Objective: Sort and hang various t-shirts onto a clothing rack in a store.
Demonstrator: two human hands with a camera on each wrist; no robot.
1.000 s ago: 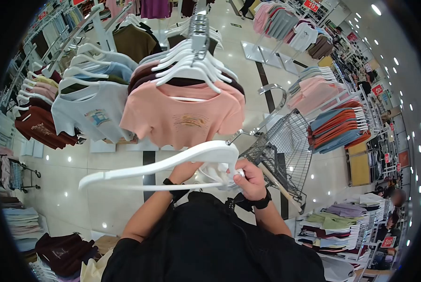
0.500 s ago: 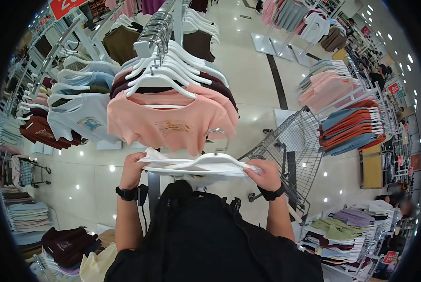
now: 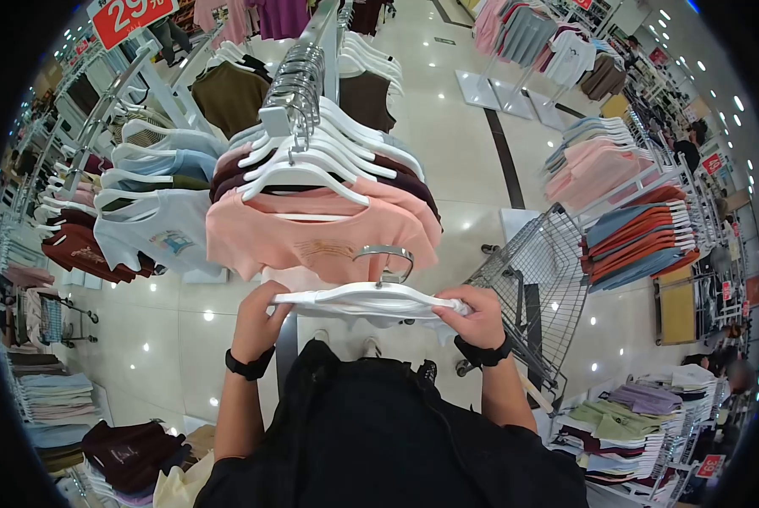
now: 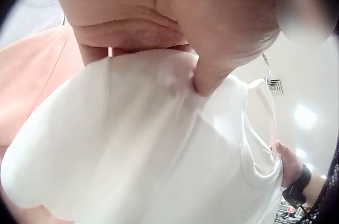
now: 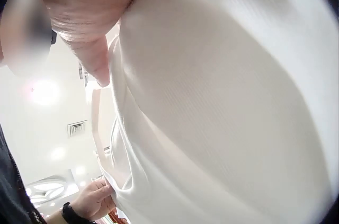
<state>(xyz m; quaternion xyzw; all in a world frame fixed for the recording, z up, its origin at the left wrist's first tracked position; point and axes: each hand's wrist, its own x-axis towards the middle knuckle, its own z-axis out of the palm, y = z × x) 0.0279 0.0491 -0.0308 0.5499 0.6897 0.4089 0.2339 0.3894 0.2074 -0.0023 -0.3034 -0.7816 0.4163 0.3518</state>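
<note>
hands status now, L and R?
Left hand: grips white top and hanger at the left end.
Right hand: grips both at the right end.

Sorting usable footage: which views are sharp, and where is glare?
Head view: sharp but fisheye-bent, dark corners, lights glinting off the floor. Left wrist view: white garment close and soft. Right wrist view: garment fills frame, one ceiling light flares.

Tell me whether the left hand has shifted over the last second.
Yes. The left hand has moved leftward in the head view, from below the middle of the hanging pink T-shirt to below its left part, gripping the white garment.
</note>
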